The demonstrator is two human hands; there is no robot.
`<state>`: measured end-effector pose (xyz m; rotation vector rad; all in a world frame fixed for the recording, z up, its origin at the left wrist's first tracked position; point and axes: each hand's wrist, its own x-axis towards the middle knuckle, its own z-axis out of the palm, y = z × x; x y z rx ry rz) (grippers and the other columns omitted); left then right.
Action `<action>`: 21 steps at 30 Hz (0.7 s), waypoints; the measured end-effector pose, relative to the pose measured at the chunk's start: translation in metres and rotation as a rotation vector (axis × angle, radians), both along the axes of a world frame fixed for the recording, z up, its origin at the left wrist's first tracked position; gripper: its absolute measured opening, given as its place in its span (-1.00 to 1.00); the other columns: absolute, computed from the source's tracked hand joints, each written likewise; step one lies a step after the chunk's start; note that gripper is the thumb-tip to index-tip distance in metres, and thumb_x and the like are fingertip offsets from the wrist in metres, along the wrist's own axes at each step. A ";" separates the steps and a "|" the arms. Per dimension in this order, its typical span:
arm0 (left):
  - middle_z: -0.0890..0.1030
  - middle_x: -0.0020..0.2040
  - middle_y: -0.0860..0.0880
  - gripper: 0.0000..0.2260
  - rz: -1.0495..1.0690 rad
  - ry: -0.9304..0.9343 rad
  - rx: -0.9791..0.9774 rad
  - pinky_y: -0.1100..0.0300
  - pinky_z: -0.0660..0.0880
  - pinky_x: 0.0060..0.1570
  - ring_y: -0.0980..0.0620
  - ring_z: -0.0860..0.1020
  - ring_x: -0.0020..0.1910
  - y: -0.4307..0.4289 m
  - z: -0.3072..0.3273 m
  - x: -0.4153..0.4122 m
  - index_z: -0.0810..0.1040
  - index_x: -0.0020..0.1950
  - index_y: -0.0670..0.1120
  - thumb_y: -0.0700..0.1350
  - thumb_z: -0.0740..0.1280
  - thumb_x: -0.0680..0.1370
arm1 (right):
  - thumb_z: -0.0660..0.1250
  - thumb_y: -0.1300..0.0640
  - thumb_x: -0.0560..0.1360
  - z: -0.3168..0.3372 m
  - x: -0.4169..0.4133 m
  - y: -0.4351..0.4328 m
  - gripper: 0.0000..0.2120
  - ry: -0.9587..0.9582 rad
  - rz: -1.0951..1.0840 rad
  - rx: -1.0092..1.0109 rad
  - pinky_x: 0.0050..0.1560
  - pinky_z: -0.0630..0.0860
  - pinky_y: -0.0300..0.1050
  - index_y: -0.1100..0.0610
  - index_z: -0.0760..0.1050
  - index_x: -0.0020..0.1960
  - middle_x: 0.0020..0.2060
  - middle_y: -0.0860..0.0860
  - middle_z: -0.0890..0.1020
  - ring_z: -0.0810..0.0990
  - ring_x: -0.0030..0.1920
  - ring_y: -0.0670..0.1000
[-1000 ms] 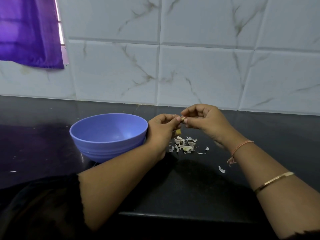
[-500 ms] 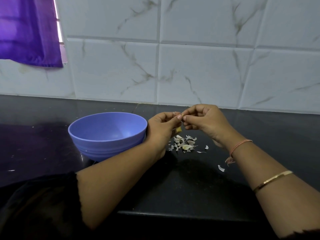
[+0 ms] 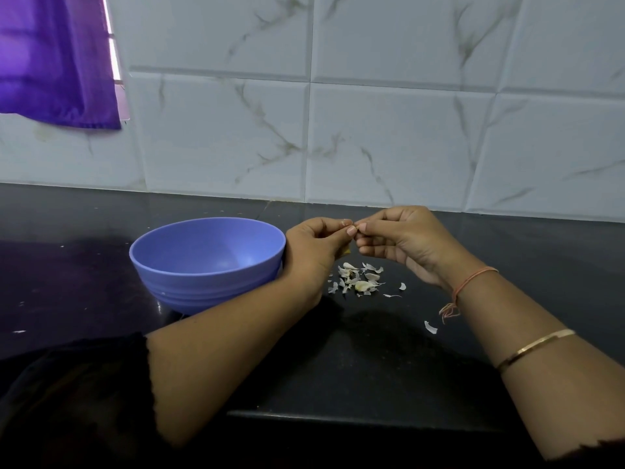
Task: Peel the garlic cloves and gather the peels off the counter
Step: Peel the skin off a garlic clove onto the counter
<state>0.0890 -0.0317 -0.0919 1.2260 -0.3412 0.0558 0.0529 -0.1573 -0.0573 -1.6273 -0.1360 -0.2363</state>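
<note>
Clove (image 3: 353, 228): held in the air between the two hands, above and just beyond the peels; mostly hidden, so its long axis cannot be told.
Fingers: left thumb (image 3: 348, 233) and forefinger close narrowly on the clove; right fingertips (image 3: 362, 227) pinch its right end.
Hands: left hand (image 3: 314, 252) and right hand (image 3: 402, 242) meet tip to tip, equally near the clove.
Likely step: the right hand pulls rightward to strip the skin.
Peels (image 3: 358, 280): loose pile on the table (image 3: 372, 367) under the hands; stray flake (image 3: 430, 327) nearer and to the right.
Bowl (image 3: 203, 286): just left of the left hand.
Room: open table to the right of the pile; the table's near edge lies under the forearms.
</note>
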 end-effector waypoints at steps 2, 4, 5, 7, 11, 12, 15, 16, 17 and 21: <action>0.61 -0.26 -0.09 -0.91 0.025 -0.033 0.033 0.30 0.56 -0.20 0.02 0.54 -0.22 0.000 0.000 0.000 0.59 -0.20 -0.11 -0.29 0.40 0.44 | 0.33 0.37 0.44 0.001 0.000 0.000 -0.93 0.012 -0.001 0.006 -0.29 0.61 -0.24 0.40 0.54 -0.14 -0.42 0.11 0.63 0.61 -0.42 -0.04; 0.61 -0.26 -0.09 -0.91 0.026 -0.043 0.039 0.35 0.55 -0.24 0.03 0.53 -0.23 0.000 0.000 -0.001 0.60 -0.20 -0.12 -0.29 0.40 0.44 | 0.33 0.37 0.43 0.001 0.000 0.000 -0.93 0.011 -0.007 0.004 -0.30 0.60 -0.24 0.40 0.54 -0.16 -0.43 0.10 0.63 0.60 -0.43 -0.04; 0.61 -0.26 -0.10 -0.91 0.023 -0.040 0.036 0.34 0.56 -0.24 0.01 0.53 -0.22 0.000 0.000 -0.001 0.59 -0.20 -0.12 -0.29 0.40 0.44 | 0.33 0.37 0.43 0.001 0.000 0.000 -0.93 0.007 -0.014 -0.002 -0.31 0.60 -0.24 0.40 0.54 -0.16 -0.44 0.10 0.63 0.60 -0.43 -0.05; 0.60 -0.26 -0.11 -0.92 0.019 -0.030 0.029 0.30 0.55 -0.21 -0.02 0.53 -0.20 -0.001 0.001 -0.002 0.59 -0.20 -0.13 -0.30 0.40 0.44 | 0.33 0.37 0.43 0.001 0.000 0.000 -0.93 -0.006 -0.029 -0.022 -0.31 0.59 -0.25 0.40 0.54 -0.18 -0.44 0.10 0.62 0.59 -0.43 -0.05; 0.59 -0.28 -0.10 -0.93 0.001 -0.014 0.021 0.34 0.54 -0.28 0.00 0.51 -0.24 -0.001 0.002 -0.003 0.58 -0.19 -0.15 -0.30 0.39 0.45 | 0.33 0.37 0.43 0.000 -0.001 0.001 -0.93 -0.042 -0.058 -0.075 -0.34 0.57 -0.26 0.39 0.54 -0.21 -0.42 0.11 0.59 0.56 -0.42 -0.05; 0.58 -0.29 -0.10 -0.94 -0.002 -0.009 0.022 0.36 0.53 -0.30 0.02 0.50 -0.27 -0.001 0.002 -0.003 0.58 -0.18 -0.15 -0.29 0.39 0.45 | 0.33 0.37 0.43 0.000 -0.001 0.001 -0.93 -0.052 -0.068 -0.089 -0.35 0.56 -0.27 0.39 0.53 -0.21 -0.41 0.11 0.59 0.55 -0.42 -0.05; 0.57 -0.31 -0.09 -0.95 -0.014 0.007 0.004 0.39 0.52 -0.34 0.04 0.48 -0.31 -0.001 0.002 -0.004 0.58 -0.18 -0.17 -0.29 0.40 0.45 | 0.33 0.37 0.43 0.000 0.001 0.000 -0.93 -0.081 -0.089 -0.127 -0.36 0.54 -0.27 0.36 0.54 -0.22 -0.41 0.11 0.58 0.55 -0.42 -0.06; 0.56 -0.32 -0.09 -0.95 -0.015 0.009 0.003 0.38 0.51 -0.34 0.05 0.48 -0.31 -0.002 0.002 -0.004 0.58 -0.18 -0.17 -0.29 0.40 0.45 | 0.33 0.37 0.43 0.000 0.001 0.001 -0.92 -0.089 -0.094 -0.137 -0.37 0.53 -0.27 0.34 0.55 -0.23 -0.42 0.10 0.58 0.54 -0.42 -0.06; 0.57 -0.34 -0.07 -0.95 -0.018 0.010 0.003 0.36 0.51 -0.33 0.05 0.48 -0.32 -0.002 0.002 -0.004 0.58 -0.18 -0.16 -0.29 0.40 0.45 | 0.33 0.38 0.43 -0.001 0.002 0.001 -0.91 -0.099 -0.100 -0.146 -0.38 0.53 -0.28 0.32 0.55 -0.25 -0.43 0.09 0.58 0.54 -0.43 -0.07; 0.59 -0.45 0.05 -0.92 -0.061 0.015 -0.014 0.35 0.53 -0.31 0.11 0.50 -0.38 -0.002 0.003 -0.005 0.59 -0.22 -0.15 -0.30 0.40 0.44 | 0.31 0.38 0.43 -0.002 0.003 0.001 -0.85 -0.120 -0.123 -0.151 -0.39 0.50 -0.29 0.25 0.55 -0.29 -0.42 0.07 0.56 0.50 -0.43 -0.08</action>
